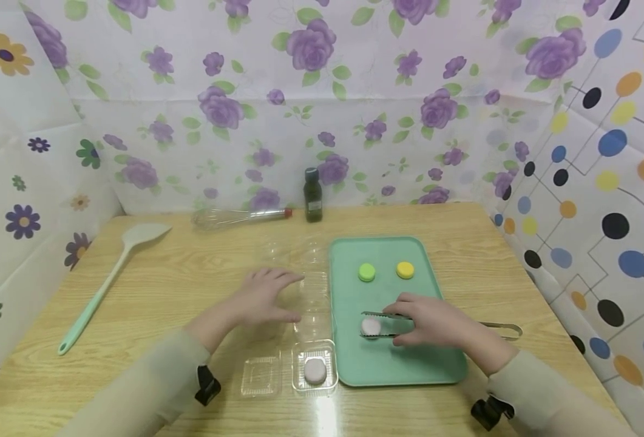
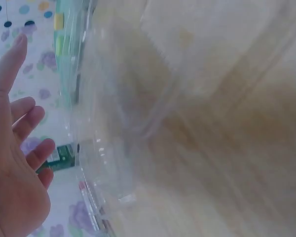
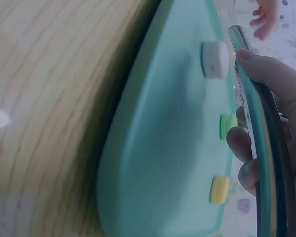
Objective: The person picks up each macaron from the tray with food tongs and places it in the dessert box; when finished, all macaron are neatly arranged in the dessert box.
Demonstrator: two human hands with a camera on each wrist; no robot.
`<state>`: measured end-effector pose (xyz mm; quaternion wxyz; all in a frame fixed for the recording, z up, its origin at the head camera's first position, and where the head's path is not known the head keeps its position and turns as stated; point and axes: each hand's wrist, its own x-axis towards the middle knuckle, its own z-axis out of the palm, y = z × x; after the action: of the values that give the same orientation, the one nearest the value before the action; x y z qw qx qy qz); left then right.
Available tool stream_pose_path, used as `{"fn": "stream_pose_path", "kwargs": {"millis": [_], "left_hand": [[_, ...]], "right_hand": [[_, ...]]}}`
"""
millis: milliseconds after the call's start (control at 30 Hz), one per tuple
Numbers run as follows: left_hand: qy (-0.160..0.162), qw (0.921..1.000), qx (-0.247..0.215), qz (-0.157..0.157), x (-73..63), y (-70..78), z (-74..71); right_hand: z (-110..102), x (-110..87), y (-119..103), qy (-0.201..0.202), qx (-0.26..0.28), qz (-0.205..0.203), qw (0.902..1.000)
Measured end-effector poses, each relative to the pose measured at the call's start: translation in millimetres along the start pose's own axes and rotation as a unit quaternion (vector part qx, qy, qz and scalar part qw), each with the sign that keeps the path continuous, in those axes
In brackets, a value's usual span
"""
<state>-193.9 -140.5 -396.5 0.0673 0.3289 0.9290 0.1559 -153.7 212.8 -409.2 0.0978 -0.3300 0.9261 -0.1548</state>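
My right hand holds metal tongs over the green tray. The two tong arms lie on either side of a pale pinkish macaron on the tray in the head view. A green macaron and a yellow macaron sit farther back on it. My left hand is held with fingers spread and nothing in it, beside clear plastic containers along the tray's left side. Nearest me, a clear box contains another pale macaron, its lid folded open leftward.
A pale green spatula lies at the left of the wooden table. Along the back are a whisk and a small dark bottle. Patterned sheets enclose the back and sides.
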Motion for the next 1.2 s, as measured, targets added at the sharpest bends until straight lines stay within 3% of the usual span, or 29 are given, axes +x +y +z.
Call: {"fn": "stream_pose_path", "kwargs": {"millis": [233, 500, 833, 1200], "left_hand": [[-0.001, 0.9996, -0.016, -0.025, 23.2, -12.5, -4.0], [-0.013, 0.9984, -0.017, -0.053, 39.5, -21.8, -4.0], [-0.027, 0.9984, 0.016, -0.046, 43.0, -23.8, -2.6], [-0.022, 0.9981, 0.035, -0.047, 43.1, -23.2, -0.7]], "right_hand": [[4, 0.2, 4, -0.002, -0.010, 0.002, 0.9999], [11, 1.7, 10, -0.002, -0.013, -0.008, 0.9999], [4, 9.0, 8, 0.006, -0.001, -0.010, 0.9999], [-11, 36.6, 3, 0.030, -0.005, -0.018, 0.9994]]}}
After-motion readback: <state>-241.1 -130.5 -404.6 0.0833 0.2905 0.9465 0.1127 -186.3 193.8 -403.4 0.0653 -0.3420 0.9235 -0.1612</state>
